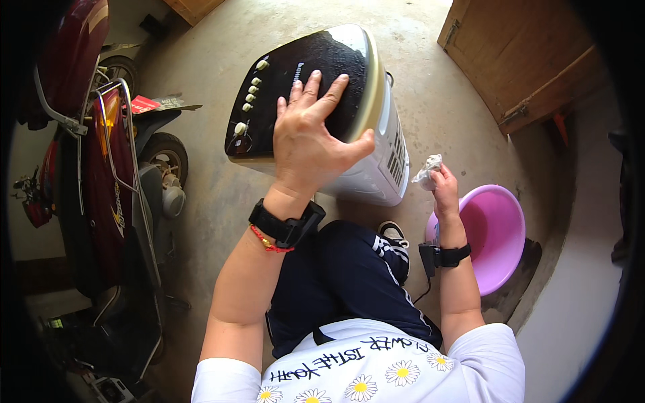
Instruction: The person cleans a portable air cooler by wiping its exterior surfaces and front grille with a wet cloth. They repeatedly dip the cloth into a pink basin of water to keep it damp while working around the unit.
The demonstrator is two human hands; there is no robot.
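My left hand (pixel 310 126) lies with spread fingers over the glossy black top panel (pixel 322 60) of a white household appliance (pixel 347 184). It appears to rest on the panel and grips nothing. Wet-looking droplets cover part of the panel around the fingertips. Several cream knobs (pixel 252 89) line its left side, and a vent grille (pixel 396 158) is set in the body. Off to the appliance's right, my right hand (pixel 445 189) pinches a crumpled whitish cloth (pixel 427 171), apart from the appliance.
A pink plastic basin (pixel 496 242) stands on the concrete floor (pixel 211 211) beside my right forearm. Along the left is a dark red motorcycle (pixel 108 201) with a metal rack. A wooden door (pixel 524 55) is at the upper right, and a white wall (pixel 564 287) runs below it.
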